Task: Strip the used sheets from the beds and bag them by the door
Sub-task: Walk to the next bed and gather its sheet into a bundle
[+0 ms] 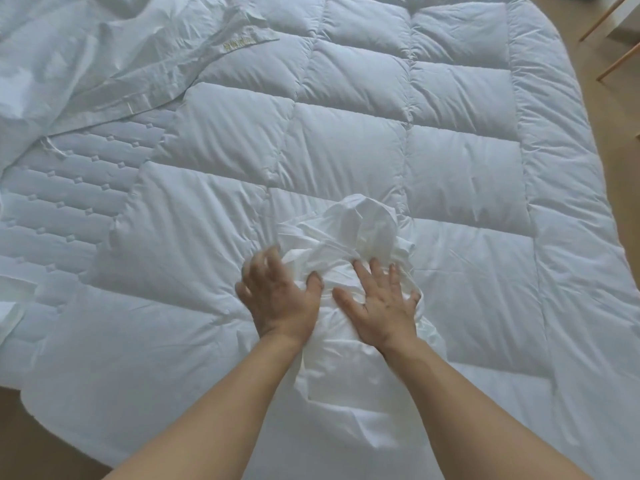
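Note:
A crumpled white sheet (353,233) lies bunched on top of a puffy white quilted duvet (398,133) that covers most of the bed. My left hand (280,296) is at the bundle's left side, fingers spread and blurred, thumb touching the cloth. My right hand (381,306) lies flat on the bundle with fingers spread. Neither hand has cloth gathered in it. A second loose white sheet (114,64) with a gold embroidered mark is heaped at the bed's far left.
A stitched mattress pad (69,188) shows at the left where the duvet ends. Wooden floor (616,140) runs along the right side, with slanted wooden furniture legs (620,57) at the top right. Floor also shows at the bottom left.

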A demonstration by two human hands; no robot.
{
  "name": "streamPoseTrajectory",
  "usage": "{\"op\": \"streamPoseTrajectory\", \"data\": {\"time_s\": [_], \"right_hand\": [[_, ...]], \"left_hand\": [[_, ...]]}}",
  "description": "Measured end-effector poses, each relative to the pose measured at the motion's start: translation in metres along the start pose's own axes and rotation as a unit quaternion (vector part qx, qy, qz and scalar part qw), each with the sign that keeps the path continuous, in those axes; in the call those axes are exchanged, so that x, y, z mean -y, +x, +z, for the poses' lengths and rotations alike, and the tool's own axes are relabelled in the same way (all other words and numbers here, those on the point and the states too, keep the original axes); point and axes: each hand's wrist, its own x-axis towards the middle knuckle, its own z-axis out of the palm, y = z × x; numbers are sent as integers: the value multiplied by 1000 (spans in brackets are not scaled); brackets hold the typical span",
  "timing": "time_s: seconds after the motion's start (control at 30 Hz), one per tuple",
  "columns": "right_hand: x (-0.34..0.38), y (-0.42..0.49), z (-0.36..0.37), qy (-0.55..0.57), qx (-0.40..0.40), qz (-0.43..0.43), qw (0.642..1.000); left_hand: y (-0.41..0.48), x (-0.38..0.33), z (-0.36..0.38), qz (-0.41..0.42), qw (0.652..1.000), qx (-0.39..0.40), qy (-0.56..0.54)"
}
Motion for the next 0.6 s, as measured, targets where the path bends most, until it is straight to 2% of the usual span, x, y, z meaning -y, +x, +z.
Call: {"op": "streamPoseTrajectory", "data": {"time_s": [0.03,0.07,0.13,0.2,0.33,0.47,0.6], "right_hand": [[-2,1,2,-2,2,3,1000],[-4,0,5,-5,1,5,1000],[-11,-1,8,-8,-9,10,1000],[-16,1,9,-13,-8,21,1000],[-21,1,16,24,2,62,998],[-23,2,22,97,35,122,987],[-30,8,18,122,78,150,978]], "left_hand": [[0,-1,0,87,996,-16,24],[2,-2,2,165,985,1,52],[9,0,8,240,964,97,56],[17,4,17,221,952,206,44],[25,16,36,112,942,307,76],[27,25,48,52,930,352,94],[33,23,56,19,922,378,84]]}}
